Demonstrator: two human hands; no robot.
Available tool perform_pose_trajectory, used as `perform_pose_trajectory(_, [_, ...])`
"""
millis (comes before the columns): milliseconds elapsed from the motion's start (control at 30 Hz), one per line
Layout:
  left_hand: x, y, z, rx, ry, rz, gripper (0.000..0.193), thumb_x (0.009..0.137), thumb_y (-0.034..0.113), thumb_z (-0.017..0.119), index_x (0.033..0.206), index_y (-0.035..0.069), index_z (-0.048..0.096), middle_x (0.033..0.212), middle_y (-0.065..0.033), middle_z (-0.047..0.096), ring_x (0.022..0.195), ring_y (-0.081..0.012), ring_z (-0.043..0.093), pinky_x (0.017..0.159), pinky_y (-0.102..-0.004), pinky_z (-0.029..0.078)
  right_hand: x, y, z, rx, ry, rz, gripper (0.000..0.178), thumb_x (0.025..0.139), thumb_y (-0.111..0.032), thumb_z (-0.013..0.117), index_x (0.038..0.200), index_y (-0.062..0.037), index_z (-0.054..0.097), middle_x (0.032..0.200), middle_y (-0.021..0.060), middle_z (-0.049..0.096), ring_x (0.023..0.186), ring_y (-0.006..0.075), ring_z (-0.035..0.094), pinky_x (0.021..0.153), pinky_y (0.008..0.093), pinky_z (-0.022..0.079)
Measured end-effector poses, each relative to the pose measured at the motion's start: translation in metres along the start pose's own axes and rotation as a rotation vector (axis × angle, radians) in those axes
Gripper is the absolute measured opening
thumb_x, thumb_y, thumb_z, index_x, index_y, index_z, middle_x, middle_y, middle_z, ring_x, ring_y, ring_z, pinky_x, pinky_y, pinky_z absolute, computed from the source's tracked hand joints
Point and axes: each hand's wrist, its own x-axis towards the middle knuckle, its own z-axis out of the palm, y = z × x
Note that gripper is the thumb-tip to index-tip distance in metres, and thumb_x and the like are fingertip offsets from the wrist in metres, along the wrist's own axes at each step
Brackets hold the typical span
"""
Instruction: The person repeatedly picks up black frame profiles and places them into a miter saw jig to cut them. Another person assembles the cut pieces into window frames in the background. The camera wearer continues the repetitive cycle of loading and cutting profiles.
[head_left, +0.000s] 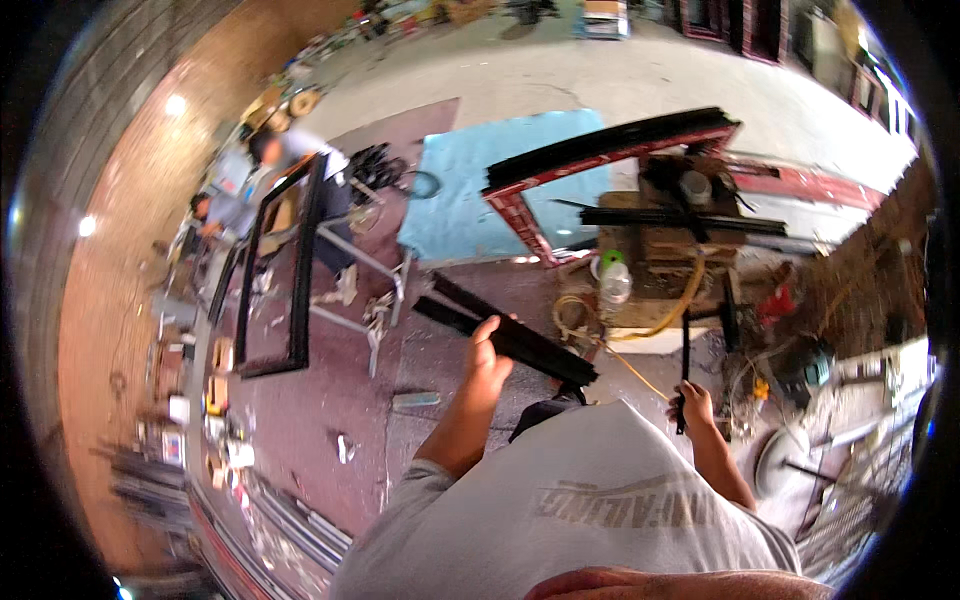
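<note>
Left grip [486, 362] clasps long, black, metal-looking bars [543, 352] jutting either side, likely for balance; right grip [694, 404] clasps a slim, black strip [686, 350] jutting ahead.

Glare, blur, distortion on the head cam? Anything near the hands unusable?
Head view: wall curves along the dark left rim, bright light spots over it; head view: pale floor washes out at upper right; head view: long bars at lower left look smeared; head view: left hand, right hand and black bars stay readable.
</note>
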Motion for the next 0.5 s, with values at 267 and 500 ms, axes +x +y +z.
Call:
perform_pose_trajectory(267, [-0.018,-0.008,-0.004,0.001,0.029,0.047,0.024,0.089,0.021,0.065,0.101,0.0,0.068,0.096,-0.013,0.07,0.091,-0.0296,0.065,0.088,-0.0433,0.052,-0.002,0.009,-0.002,0.021,-0.067,0.015,0.023,0.1,-0.027,0.05,0.096,-0.0052,0.056,0.065,0.0096,0.058,0.045,0.0233,0.058,0.038,0.0357,0.047])
perform_pose_trajectory(500, [-0.012,-0.01,-0.006,0.002,-0.03,0.043,0.021,0.086,0.022,0.066,0.094,0.002,0.068,0.092,-0.0119,0.071,0.089,-0.0296,0.065,0.088,-0.0435,0.052,-0.014,0.011,-0.006,-0.02,-0.002,0.04,0.028,0.101,-0.029,0.05,0.099,-0.0029,0.059,0.061,0.0097,0.055,0.043,0.0219,0.054,0.038,0.0353,0.043])
